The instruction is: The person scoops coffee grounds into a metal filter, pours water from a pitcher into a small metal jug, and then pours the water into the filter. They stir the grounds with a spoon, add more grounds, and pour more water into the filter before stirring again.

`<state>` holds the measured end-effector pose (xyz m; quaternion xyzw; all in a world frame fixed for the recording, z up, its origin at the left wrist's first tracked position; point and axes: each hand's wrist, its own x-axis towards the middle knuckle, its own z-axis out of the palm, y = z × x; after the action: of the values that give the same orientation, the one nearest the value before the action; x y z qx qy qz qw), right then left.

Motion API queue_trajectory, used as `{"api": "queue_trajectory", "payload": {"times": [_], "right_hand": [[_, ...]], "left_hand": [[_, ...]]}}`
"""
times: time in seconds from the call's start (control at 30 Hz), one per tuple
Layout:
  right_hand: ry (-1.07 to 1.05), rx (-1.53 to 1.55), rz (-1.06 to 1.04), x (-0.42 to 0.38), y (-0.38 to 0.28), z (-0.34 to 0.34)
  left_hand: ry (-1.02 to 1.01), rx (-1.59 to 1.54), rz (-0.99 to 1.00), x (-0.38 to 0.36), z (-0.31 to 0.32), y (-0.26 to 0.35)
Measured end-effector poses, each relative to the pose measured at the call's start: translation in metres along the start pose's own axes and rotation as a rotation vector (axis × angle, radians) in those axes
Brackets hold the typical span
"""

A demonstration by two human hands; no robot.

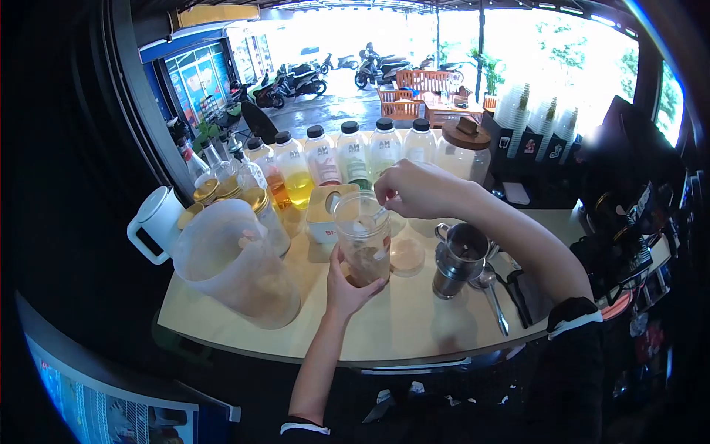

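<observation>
One clear jar [362, 250] is located between the hands. Left hand [349, 293]: forearm rising from below, palm under and against the lower wall, thumb and fingers wrapped around the jar. Right hand [411, 189]: forearm slanting in from the right, wrist above the rim, fingers curled downward at the jar mouth; whether they pinch an item cannot be told. Directly behind the grip is a square tin [321, 231]. Left of it is a translucent pitcher [238, 270]; right, a metal cup [448, 279] and spoon [484, 279].
</observation>
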<state>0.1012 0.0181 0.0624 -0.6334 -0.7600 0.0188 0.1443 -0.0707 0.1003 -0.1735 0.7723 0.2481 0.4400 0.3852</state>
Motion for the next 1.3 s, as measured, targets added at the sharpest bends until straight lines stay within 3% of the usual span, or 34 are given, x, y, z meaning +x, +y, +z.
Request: {"api": "queue_trajectory", "payload": {"times": [0.27, 0.33, 0.37, 0.43, 0.47, 0.57, 0.6, 0.67, 0.77, 0.83, 0.9, 1.03, 1.1, 1.13, 1.23, 1.3], "right_hand": [[-0.112, -0.165, 0.087, 0.005, -0.026, 0.016], [0.126, -0.12, -0.057, -0.004, -0.02, 0.024], [0.128, -0.115, -0.041, -0.013, -0.02, 0.025], [0.452, -0.021, -0.095, -0.036, -0.023, 0.025], [0.457, -0.021, -0.071, -0.052, -0.021, 0.025], [0.752, 0.083, 0.052, -0.111, -0.014, 0.019], [0.761, 0.067, 0.071, -0.131, -0.006, 0.021], [0.826, 0.13, 0.309, -0.169, 0.027, 0.038], [0.924, 0.175, 0.438, -0.209, 0.087, 0.083], [1.01, 0.102, 0.649, -0.225, 0.118, 0.114], [1.047, 0.17, 0.685, -0.231, 0.139, 0.143], [1.131, 0.299, 0.776, -0.232, 0.149, 0.169], [1.137, 0.365, 0.784, -0.23, 0.149, 0.175], [1.137, 0.431, 0.792, -0.228, 0.15, 0.178], [1.095, 0.556, 0.781, -0.227, 0.139, 0.175], [1.088, 0.693, 0.757, -0.228, 0.132, 0.174]], "left_hand": [[0.019, -0.004, 0.04, -0.002, -0.003, 0.002], [0.001, 0.009, 0.035, -0.002, -0.003, -0.001], [0.011, 0.024, 0.051, -0.002, -0.002, -0.001], [-0.005, 0.003, 0.011, -0.003, 0.0, 0.002], [-0.029, 0.0, 0.013, -0.006, 0.001, 0.003], [0.103, -0.055, 0.191, -0.009, 0.001, 0.016], [0.085, -0.069, 0.202, -0.009, -0.003, 0.022], [0.249, 0.044, 0.443, -0.011, -0.01, 0.032], [0.396, 0.173, 0.624, -0.018, -0.008, 0.045], [0.289, 0.111, 0.712, -0.022, 0.005, 0.052], [0.133, 0.049, 0.822, -0.026, 0.025, 0.064], [0.055, -0.039, 0.702, -0.012, 0.078, 0.088], [0.06, -0.274, 0.53, 0.004, 0.1, 0.092], [0.067, -0.27, 0.536, 0.009, 0.105, 0.088], [-0.106, -0.392, 0.321, 0.022, 0.113, 0.081], [-0.169, -0.481, 0.307, 0.023, 0.116, 0.074]]}}
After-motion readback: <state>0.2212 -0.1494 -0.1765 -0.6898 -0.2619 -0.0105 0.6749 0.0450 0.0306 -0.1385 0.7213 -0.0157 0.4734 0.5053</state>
